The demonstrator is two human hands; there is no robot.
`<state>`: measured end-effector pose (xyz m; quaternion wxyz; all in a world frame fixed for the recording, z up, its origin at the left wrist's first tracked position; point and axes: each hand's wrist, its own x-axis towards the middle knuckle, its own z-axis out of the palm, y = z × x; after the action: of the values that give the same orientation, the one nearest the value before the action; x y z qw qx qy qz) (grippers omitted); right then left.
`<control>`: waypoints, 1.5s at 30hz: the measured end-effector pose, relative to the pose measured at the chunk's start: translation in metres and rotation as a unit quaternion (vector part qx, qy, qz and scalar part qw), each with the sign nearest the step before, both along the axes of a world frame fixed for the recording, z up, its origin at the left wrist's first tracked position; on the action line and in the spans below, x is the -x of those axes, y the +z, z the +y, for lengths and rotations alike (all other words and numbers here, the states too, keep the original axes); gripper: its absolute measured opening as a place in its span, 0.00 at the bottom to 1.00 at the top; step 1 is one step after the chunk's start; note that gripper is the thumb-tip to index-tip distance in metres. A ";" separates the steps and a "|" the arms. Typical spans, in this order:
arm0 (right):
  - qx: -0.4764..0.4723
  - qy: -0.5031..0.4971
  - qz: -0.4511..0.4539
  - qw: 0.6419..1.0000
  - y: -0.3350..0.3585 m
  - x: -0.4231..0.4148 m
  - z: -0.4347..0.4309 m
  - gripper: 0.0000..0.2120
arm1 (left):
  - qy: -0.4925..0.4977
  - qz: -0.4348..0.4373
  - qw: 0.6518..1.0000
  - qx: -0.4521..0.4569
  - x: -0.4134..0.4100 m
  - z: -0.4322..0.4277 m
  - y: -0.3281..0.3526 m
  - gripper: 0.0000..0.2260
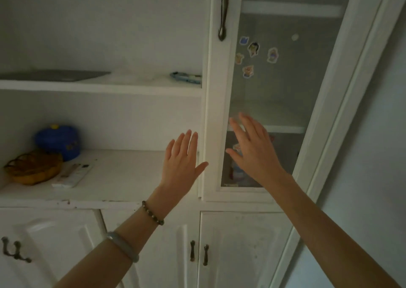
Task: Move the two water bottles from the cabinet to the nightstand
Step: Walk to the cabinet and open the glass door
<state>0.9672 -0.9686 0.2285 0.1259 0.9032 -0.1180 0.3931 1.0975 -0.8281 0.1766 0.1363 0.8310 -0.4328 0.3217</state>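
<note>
- Both arms are up in front of a white cabinet (pixel 206 204), and both hands are empty with fingers spread.
- The left hand (pixel 181 162) is raised flat, back to the camera, in front of the open shelf's right end, its thumb pointing toward the door frame; a beaded bracelet (pixel 152 213) and a pale bangle (pixel 123 245) ride on that forearm.
- The right hand (pixel 252 149) is fanned out across the lower part of the glass door (pixel 283 85); contact with the pane can't be judged.
- The water bottles are hard to find: behind the glass, low down beside the right wrist, sits a blurry blue-and-red shape (pixel 236 171) that may be one, mostly covered by the hand and by reflections.
- Cartoon stickers (pixel 253 55) dot the glass, too small to read.
- The door's dark handle (pixel 223 11) is cut off by the top edge.
- On the open shelf: a blue lidded container (pixel 58 141), a woven basket (pixel 33 169) and a white remote (pixel 72 175), dim but readable.
- Up top, a flat grey slab (pixel 55 75) and a blue object (pixel 186 78), neither identifiable.
</note>
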 end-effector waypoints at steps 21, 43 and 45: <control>0.306 -0.013 0.083 0.948 0.123 -0.095 -0.040 0.24 | 0.040 -0.121 0.990 -0.059 -0.058 -0.049 0.090 0.37; 0.383 -0.026 0.119 0.916 0.126 -0.107 -0.045 0.19 | 0.052 -0.115 0.988 -0.087 -0.056 -0.046 0.076 0.35; 0.384 -0.023 0.118 0.916 0.127 -0.107 -0.046 0.18 | 0.050 -0.122 0.988 -0.085 -0.055 -0.044 0.077 0.35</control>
<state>1.0744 -1.0145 0.3554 0.4845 0.8223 0.0369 0.2962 1.1524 -0.8719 0.2536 -0.0046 0.8145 -0.4300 0.3894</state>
